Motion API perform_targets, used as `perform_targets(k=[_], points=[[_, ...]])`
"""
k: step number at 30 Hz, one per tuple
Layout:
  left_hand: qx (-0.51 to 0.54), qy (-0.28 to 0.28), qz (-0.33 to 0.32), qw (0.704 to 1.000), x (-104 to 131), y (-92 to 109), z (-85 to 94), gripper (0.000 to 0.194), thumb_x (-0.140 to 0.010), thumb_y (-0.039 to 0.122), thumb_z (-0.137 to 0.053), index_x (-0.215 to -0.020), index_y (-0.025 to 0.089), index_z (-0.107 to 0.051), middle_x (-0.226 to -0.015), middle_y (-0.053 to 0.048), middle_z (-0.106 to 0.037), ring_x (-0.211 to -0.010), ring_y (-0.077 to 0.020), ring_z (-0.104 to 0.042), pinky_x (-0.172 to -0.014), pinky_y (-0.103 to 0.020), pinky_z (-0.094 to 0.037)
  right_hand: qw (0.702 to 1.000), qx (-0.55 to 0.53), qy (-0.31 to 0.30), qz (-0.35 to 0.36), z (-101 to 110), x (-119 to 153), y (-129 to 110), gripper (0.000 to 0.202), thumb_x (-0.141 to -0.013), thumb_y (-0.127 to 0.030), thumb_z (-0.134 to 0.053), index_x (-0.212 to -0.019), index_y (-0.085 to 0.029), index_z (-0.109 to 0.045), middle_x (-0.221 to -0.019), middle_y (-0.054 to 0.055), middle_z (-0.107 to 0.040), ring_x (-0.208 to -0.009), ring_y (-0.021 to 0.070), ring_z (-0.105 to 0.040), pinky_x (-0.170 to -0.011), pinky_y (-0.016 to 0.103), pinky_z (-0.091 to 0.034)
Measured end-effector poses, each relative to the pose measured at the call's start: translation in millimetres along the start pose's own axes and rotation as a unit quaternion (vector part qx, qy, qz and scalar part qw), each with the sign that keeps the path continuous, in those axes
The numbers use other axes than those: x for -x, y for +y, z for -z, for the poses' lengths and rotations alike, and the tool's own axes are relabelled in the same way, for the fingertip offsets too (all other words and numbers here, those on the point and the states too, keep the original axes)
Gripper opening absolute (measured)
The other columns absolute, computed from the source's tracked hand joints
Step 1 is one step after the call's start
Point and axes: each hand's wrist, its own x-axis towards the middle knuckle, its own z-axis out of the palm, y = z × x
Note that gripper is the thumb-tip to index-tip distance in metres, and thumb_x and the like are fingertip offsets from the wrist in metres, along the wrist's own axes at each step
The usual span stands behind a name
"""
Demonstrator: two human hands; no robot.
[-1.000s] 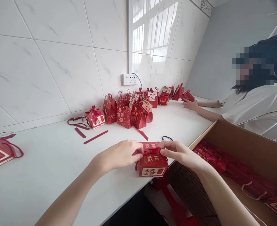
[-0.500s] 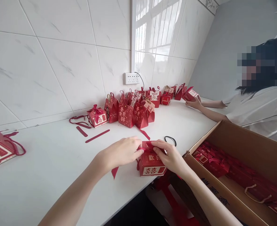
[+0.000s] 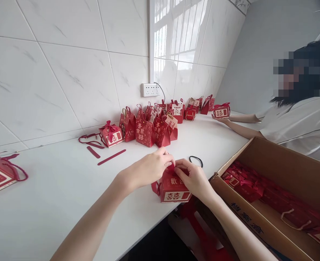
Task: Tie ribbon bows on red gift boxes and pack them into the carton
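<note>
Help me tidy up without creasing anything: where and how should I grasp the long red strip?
Probably pinch the long red strip across its middle, from above on the near side: it lies flat and narrow on the white table, and the shorter strip sits close to its left end.

A red gift box (image 3: 175, 186) is set upright near the front edge of the white table (image 3: 67, 197). Its front is covered by a cream panel (image 3: 173, 196) printed with a large red character and a small red block, and its sloped top is marked with pale characters, partly hidden by the right hand (image 3: 195, 177). A red ribbon (image 3: 171, 168) is gathered above the top, pinched between the fingertips of the left hand (image 3: 156, 165) and the right hand. A red strip is draped at the box's left side.
</note>
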Motion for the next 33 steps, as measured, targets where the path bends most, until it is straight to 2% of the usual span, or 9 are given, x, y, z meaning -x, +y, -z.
perform_targets(k=[2, 5, 8, 12, 15, 18, 24, 27, 33], points=[[-0.024, 0.028, -0.008, 0.999, -3, 1, -4.7, 0.036, -0.086, 0.010, -0.030, -0.101, 0.021, -0.061, -0.101, -0.005, -0.055, -0.063, -0.0115, -0.055, -0.056, -0.025, -0.039, 1.000, 0.022, 0.007, 0.006, 0, -1, -1, 0.015, -0.082, -0.023, -0.047, -0.085, -0.023, -0.062, -0.083, 0.003, -0.069, -0.077, 0.0192, -0.063, -0.069, 0.031, -0.046], [0.004, 0.075, -0.035, 0.997, -9, -2, -12.1, 0.026, -0.089, 0.017, -0.036, -0.104, 0.022, -0.056, -0.104, -0.003, -0.060, -0.081, -0.0163, -0.060, -0.068, -0.027, -0.044, 0.998, 0.061, 0.021, 0.011, -1, -1, -2, 0.014, -0.080, -0.025, -0.050, -0.074, -0.023, -0.062, -0.072, 0.002, -0.064, -0.065, 0.0174, -0.056, -0.065, 0.032, -0.043], [0.075, 0.097, -0.017, 0.992, -17, -10, -18.3, 0.015, -0.089, 0.027, -0.045, -0.098, 0.022, -0.055, -0.095, -0.001, -0.065, -0.084, -0.0173, -0.061, -0.072, -0.028, -0.045, 0.999, 0.043, 0.010, 0.011, 0, 0, 0, 0.016, -0.081, -0.026, -0.051, -0.073, -0.023, -0.064, -0.071, 0.001, -0.062, -0.065, 0.0165, -0.054, -0.065, 0.031, -0.042], [0.132, 0.133, -0.032, 0.982, -27, -24, -25.3, 0.011, -0.084, 0.027, -0.054, -0.084, 0.019, -0.062, -0.097, -0.002, -0.063, -0.090, -0.0165, -0.059, -0.081, -0.028, -0.045, 1.000, -0.011, -0.001, 0.009, 1, 1, 5, 0.016, -0.083, -0.028, -0.053, -0.082, -0.025, -0.069, -0.083, 0.002, -0.066, -0.077, 0.0187, -0.058, -0.072, 0.031, -0.043], [0.166, 0.112, -0.014, 0.980, -31, -32, -29.7, 0.013, -0.083, 0.025, -0.054, -0.086, 0.018, -0.065, -0.093, -0.003, -0.065, -0.087, -0.0167, -0.060, -0.079, -0.028, -0.045, 0.999, -0.048, 0.017, -0.002, 2, 2, 7, 0.016, -0.081, -0.031, -0.056, -0.082, -0.024, -0.071, -0.089, 0.004, -0.068, -0.083, 0.0207, -0.059, -0.075, 0.033, -0.045], [0.192, 0.086, 0.004, 0.978, -31, -34, -32.2, 0.014, -0.082, 0.025, -0.053, -0.087, 0.018, -0.064, -0.088, -0.002, -0.067, -0.079, -0.0164, -0.060, -0.073, -0.028, -0.045, 0.994, -0.083, 0.060, -0.037, 2, 5, 7, 0.017, -0.078, -0.035, -0.060, -0.081, -0.023, -0.072, -0.093, 0.005, -0.069, -0.085, 0.0219, -0.061, -0.074, 0.033, -0.046], [0.168, 0.013, -0.041, 0.985, -26, -29, -30.6, 0.012, -0.078, 0.022, -0.054, -0.072, 0.017, -0.064, -0.085, -0.003, -0.064, -0.078, -0.0167, -0.058, -0.070, -0.028, -0.044, 0.985, -0.079, 0.141, -0.067, -2, 8, 7, 0.016, -0.076, -0.033, -0.060, -0.079, -0.020, -0.069, -0.086, 0.006, -0.070, -0.079, 0.0201, -0.061, -0.072, 0.032, -0.047], [0.165, -0.014, -0.055, 0.985, -24, -27, -29.0, 0.016, -0.079, 0.026, -0.054, -0.069, 0.017, -0.062, -0.088, -0.004, -0.060, -0.078, -0.0161, -0.056, -0.070, -0.028, -0.044, 0.984, -0.067, 0.151, -0.061, -4, 7, 7, 0.017, -0.075, -0.033, -0.059, -0.077, -0.018, -0.067, -0.081, 0.005, -0.069, -0.073, 0.0182, -0.060, -0.068, 0.031, -0.048], [0.215, -0.040, -0.016, 0.976, -26, -29, -28.5, 0.035, -0.084, 0.045, -0.049, -0.074, 0.015, -0.064, -0.080, -0.003, -0.058, -0.071, -0.0160, -0.055, -0.066, -0.029, -0.044, 0.992, -0.018, 0.122, -0.027, 2, 6, 7, 0.019, -0.078, -0.034, -0.056, -0.082, -0.019, -0.067, -0.081, 0.004, -0.068, -0.074, 0.0177, -0.060, -0.069, 0.031, -0.047]])
